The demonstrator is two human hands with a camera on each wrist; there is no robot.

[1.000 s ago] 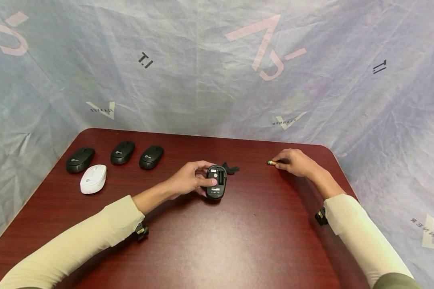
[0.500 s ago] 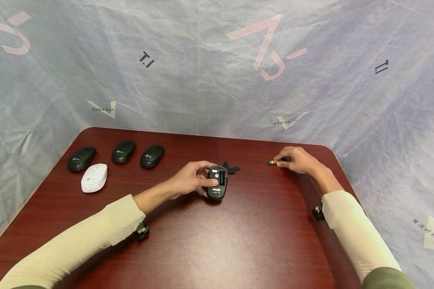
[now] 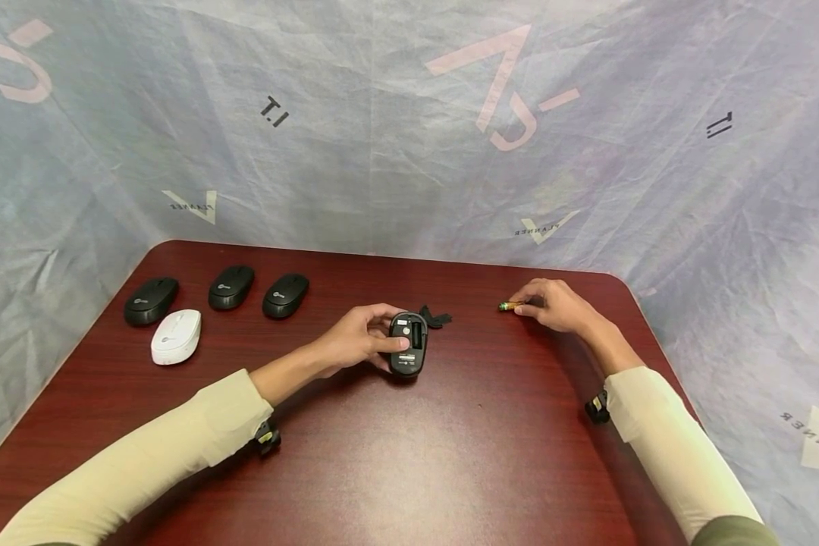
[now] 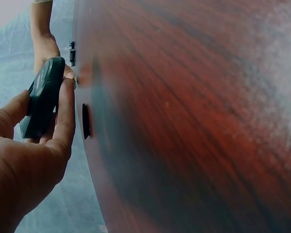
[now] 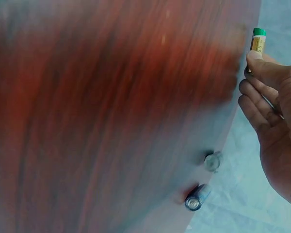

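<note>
My left hand [image 3: 358, 340] grips a black computer mouse [image 3: 409, 362], its underside turned toward the head camera. The thumb lies across the label side, and the long battery slot beside it stands uncovered. Between thumb and fingers, my right hand [image 3: 561, 305] pinches a small gold battery with a green end [image 3: 506, 306], which points left toward the mouse. The right wrist view shows that battery [image 5: 258, 42] sticking out past the thumb tip. Just beyond the mouse lies a black, irregularly shaped piece [image 3: 438, 318] on the table.
On the left of the dark red table [image 3: 409, 470] sit a white mouse [image 3: 177, 337] and three black mice, the nearest to my hand being one black mouse [image 3: 286, 296]. Two more batteries, a dark battery [image 5: 198, 197] among them, show near the table edge in the right wrist view. Printed cloth [image 3: 355, 136] hangs behind.
My right hand has shifted slightly to the left with the battery. The left hand and the mouse stay where they were.
</note>
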